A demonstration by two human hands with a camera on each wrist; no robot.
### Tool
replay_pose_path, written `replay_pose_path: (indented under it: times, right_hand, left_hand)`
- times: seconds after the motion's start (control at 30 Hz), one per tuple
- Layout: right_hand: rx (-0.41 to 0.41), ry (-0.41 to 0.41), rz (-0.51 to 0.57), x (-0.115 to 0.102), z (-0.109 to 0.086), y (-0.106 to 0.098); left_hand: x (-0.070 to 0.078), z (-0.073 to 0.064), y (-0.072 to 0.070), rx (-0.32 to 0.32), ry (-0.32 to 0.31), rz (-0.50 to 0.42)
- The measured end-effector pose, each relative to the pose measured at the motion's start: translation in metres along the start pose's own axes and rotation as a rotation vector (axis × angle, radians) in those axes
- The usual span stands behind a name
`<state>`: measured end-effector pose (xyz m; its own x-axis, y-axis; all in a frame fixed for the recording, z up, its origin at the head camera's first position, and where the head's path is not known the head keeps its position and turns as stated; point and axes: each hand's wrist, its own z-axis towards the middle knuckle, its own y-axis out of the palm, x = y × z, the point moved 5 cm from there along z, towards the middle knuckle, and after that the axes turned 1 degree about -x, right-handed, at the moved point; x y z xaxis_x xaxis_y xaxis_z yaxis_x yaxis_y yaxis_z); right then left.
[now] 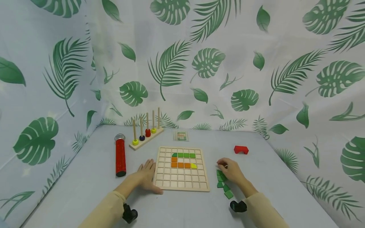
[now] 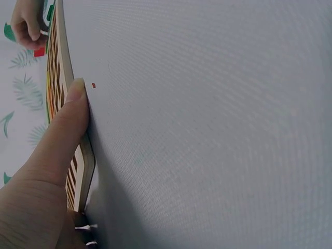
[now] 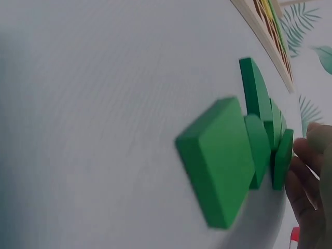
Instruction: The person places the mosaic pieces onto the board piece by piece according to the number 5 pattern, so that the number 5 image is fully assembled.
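A square wooden grid board (image 1: 182,190) lies on the table, with a row of green tiles (image 1: 186,155), orange tiles (image 1: 180,165) and one yellow tile (image 1: 194,166) set in it. My left hand (image 1: 146,177) is spread at its near left corner, fingers along the left side and thumb (image 2: 67,124) against the front edge. To the board's right lies a group of loose green tiles (image 1: 228,194), square and curved ones. Over their far end is my right hand (image 1: 232,171), fingers bent, touching a green tile (image 3: 281,161). Whether its fingertips pinch anything is hidden.
At the left lies a red tube (image 1: 120,156). Behind the board stand a wooden peg stand (image 1: 146,139) with coloured rings and a small pattern card (image 1: 181,136). A red arch block (image 1: 241,149) is at the right. Leaf-printed cloth (image 1: 182,63) walls the table.
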<state>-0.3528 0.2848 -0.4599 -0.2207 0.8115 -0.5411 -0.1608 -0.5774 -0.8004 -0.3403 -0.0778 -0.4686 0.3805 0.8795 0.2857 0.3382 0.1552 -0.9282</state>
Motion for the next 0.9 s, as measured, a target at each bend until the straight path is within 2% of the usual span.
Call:
replay_pose_path:
  times: [0.3,0.57,0.9]
  right_hand:
    - [-0.011,0.005,0.014,0.008,-0.017,-0.005]
    - [0.02,-0.02,0.017,0.012,-0.033,-0.009]
    - [0.014,-0.018,0.023,0.016,-0.044,-0.011]
  left_hand:
    - [-0.001,-0.001,0.0,0.005,0.009,-0.01]
    - [-0.001,-0.003,0.0,0.007,0.006,0.005]
    - [0.0,-0.001,0.001,0.003,0.023,-0.003]
